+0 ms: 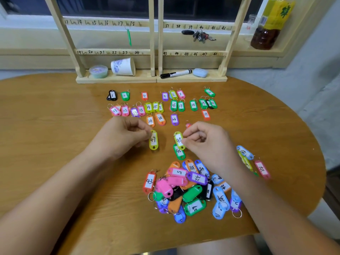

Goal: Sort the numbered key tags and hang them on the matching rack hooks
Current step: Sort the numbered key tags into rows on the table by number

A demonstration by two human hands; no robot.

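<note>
On the worktop [55,116], between the sorted rows [160,105] and the loose pile [185,192], both hands are engaged.

- Left hand [125,133]: grip closed, pinching tag 47 [153,141] at its ring end.
- Right hand [206,138]: grip closed, pinching tag 45 [178,139] at its right edge.

Tag 47 extends right of the left fingertips, with its long axis near–far and its ring end far. Tag 45 sits just left of the right fingertips. Its axis is also near–far with a slight tilt, and its near end overlaps tag 46 [178,152]. It cannot be determined whether either tag is lifted clear of the worktop.

Assessment: the sorting step is in progress, and the forties group is being laid out near the person. Its rail, marked 43–48 [193,53], lies far and to the right on the rack. The right hand is therefore the nearer one for hanging — provided the ring end of the tag is turned to face the hook.
</note>
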